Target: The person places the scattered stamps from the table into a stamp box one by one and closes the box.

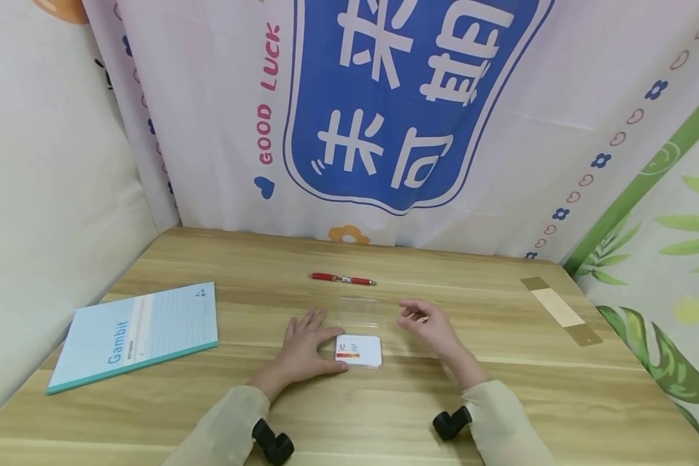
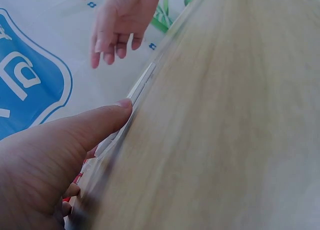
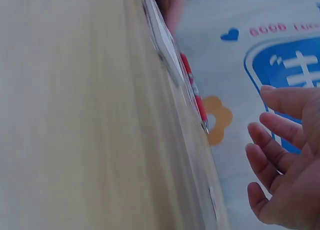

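A clear plastic card case (image 1: 374, 367) lies opened flat on the table, its transparent lid (image 1: 358, 312) folded out on the far side. White printed cards (image 1: 368, 349) fill the near half. My left hand (image 1: 304, 353) holds the case at its left end, thumb on the near edge and index finger by the far corner. The left wrist view shows the thumb (image 2: 107, 121) pressed against the case's side. My right hand (image 1: 432, 325) hovers to the right of the case with loosely bent fingers (image 3: 272, 155) and nothing between them.
A red pen (image 1: 342, 279) lies beyond the lid. To the left is a light blue notebook (image 1: 145, 333). A strip with brown ends and a pale middle (image 1: 559, 308) lies on the wooden table (image 1: 384, 427) at the right. A printed curtain (image 1: 221, 129) hangs behind the table.
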A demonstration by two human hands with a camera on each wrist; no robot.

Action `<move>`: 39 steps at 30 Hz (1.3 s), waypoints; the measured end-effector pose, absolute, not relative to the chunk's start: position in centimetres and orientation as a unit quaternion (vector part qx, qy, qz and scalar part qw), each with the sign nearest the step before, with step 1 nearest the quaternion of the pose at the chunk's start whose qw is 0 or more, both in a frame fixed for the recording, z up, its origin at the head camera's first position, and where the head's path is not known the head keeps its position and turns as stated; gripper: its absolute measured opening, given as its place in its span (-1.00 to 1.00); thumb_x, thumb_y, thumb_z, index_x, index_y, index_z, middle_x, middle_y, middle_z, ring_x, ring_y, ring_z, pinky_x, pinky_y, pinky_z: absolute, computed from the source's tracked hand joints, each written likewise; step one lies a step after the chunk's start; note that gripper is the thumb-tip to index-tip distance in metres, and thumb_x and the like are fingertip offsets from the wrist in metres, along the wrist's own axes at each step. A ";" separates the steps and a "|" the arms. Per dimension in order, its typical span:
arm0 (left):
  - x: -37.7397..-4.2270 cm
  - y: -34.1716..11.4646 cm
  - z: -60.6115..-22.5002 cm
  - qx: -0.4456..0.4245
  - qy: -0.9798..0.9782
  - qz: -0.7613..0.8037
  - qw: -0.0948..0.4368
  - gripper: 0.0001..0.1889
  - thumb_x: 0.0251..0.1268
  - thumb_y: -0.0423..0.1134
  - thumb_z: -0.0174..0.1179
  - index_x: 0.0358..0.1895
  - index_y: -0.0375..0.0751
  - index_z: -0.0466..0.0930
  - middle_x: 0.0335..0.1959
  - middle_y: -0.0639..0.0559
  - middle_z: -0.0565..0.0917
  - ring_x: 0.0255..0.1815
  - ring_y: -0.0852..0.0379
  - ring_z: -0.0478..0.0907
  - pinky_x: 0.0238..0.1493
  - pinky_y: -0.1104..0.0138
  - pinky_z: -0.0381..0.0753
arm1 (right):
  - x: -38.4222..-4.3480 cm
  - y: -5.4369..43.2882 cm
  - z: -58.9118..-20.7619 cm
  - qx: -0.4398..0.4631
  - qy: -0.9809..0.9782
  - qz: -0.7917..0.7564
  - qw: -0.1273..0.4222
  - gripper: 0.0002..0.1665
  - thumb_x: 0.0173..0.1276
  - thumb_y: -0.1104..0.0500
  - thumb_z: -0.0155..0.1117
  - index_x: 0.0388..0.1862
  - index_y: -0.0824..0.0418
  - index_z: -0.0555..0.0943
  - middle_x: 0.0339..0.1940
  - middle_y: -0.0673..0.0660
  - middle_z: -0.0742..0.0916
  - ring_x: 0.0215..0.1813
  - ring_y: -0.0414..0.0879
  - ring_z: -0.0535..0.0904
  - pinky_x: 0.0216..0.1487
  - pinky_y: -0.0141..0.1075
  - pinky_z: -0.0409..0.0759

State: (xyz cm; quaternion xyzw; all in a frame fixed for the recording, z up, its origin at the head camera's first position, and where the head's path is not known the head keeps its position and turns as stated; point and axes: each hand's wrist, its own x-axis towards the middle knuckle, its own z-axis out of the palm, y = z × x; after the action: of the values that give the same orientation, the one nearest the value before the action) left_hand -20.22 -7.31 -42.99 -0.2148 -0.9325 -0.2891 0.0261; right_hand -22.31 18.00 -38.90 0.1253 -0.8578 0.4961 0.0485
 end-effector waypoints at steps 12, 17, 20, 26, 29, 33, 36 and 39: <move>-20.0 -7.3 -43.0 -0.216 -0.931 -0.292 0.024 -0.29 -0.26 0.29 0.20 0.05 0.00 0.46 0.25 -0.29 0.10 0.28 -0.22 -0.17 0.13 -0.11 -0.37 | -24.4 23.2 -42.2 0.069 -0.859 0.503 0.066 -0.62 0.08 0.32 0.24 -0.09 0.44 0.49 -0.16 0.31 0.58 -0.15 0.04 0.47 -0.15 -0.29 0.42; -20.0 -7.3 -43.1 -0.227 -0.925 -0.303 0.036 -0.25 -0.26 0.34 0.16 0.04 -0.07 0.47 0.23 -0.34 0.12 0.26 -0.26 -0.14 0.12 -0.13 -0.36 | -24.4 23.7 -42.8 0.073 -0.867 0.489 0.064 -0.62 0.08 0.30 0.24 -0.08 0.40 0.50 -0.11 0.27 0.56 -0.07 0.07 0.44 -0.05 -0.17 0.37; -20.0 -7.3 -43.1 -0.225 -0.925 -0.303 0.038 -0.24 -0.27 0.35 0.15 0.04 -0.07 0.47 0.23 -0.34 0.12 0.26 -0.26 -0.14 0.12 -0.13 -0.36 | -24.5 23.6 -42.9 0.073 -0.878 0.469 0.062 -0.62 0.07 0.28 0.26 -0.10 0.36 0.53 -0.09 0.25 0.54 -0.03 0.07 0.40 -0.01 -0.12 0.32; -20.1 -7.3 -43.1 -0.214 -0.932 -0.291 0.025 -0.28 -0.27 0.30 0.20 0.05 0.01 0.46 0.26 -0.27 0.09 0.28 -0.21 -0.16 0.13 -0.11 -0.36 | -24.8 23.4 -43.1 0.081 -0.895 0.432 0.075 -0.67 0.02 0.28 0.30 -0.18 0.35 0.57 -0.13 0.26 0.53 -0.03 0.10 0.37 -0.01 -0.09 0.32; -20.2 -7.3 -43.1 -0.214 -0.933 -0.288 0.023 -0.29 -0.26 0.30 0.20 0.06 0.02 0.46 0.26 -0.27 0.09 0.28 -0.21 -0.17 0.13 -0.12 -0.36 | -24.8 23.3 -43.2 0.072 -0.902 0.418 0.075 -0.70 0.01 0.27 0.32 -0.22 0.33 0.58 -0.15 0.23 0.52 -0.07 0.07 0.38 -0.05 -0.10 0.33; -20.2 -7.3 -43.1 -0.215 -0.933 -0.288 0.025 -0.29 -0.26 0.29 0.21 0.06 0.01 0.46 0.26 -0.27 0.10 0.28 -0.21 -0.16 0.12 -0.12 -0.36 | -24.9 23.1 -43.1 0.062 -0.909 0.407 0.064 -0.73 0.02 0.26 0.30 -0.25 0.31 0.57 -0.16 0.22 0.50 -0.08 0.06 0.35 -0.05 -0.10 0.31; -20.3 -7.3 -43.1 -0.214 -0.933 -0.288 0.024 -0.29 -0.26 0.29 0.20 0.05 0.01 0.47 0.26 -0.26 0.10 0.28 -0.20 -0.17 0.13 -0.12 -0.36 | -24.9 23.1 -43.1 0.058 -0.912 0.403 0.058 -0.74 0.03 0.26 0.29 -0.26 0.32 0.56 -0.16 0.23 0.49 -0.04 0.08 0.31 -0.01 -0.08 0.26; -20.2 -7.2 -43.0 -0.214 -0.933 -0.290 0.024 -0.29 -0.26 0.30 0.20 0.05 0.00 0.47 0.26 -0.26 0.10 0.28 -0.21 -0.17 0.13 -0.12 -0.37 | -24.8 23.0 -43.0 0.054 -0.912 0.403 0.056 -0.75 0.03 0.27 0.28 -0.28 0.33 0.55 -0.15 0.24 0.49 -0.01 0.09 0.29 0.02 -0.07 0.22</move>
State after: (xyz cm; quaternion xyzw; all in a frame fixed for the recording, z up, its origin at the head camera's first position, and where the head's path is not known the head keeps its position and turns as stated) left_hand -20.22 -7.21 -43.00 -0.2139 -0.9326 -0.2898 0.0236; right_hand -24.84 23.05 -42.96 0.0540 -0.9119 0.4031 0.0558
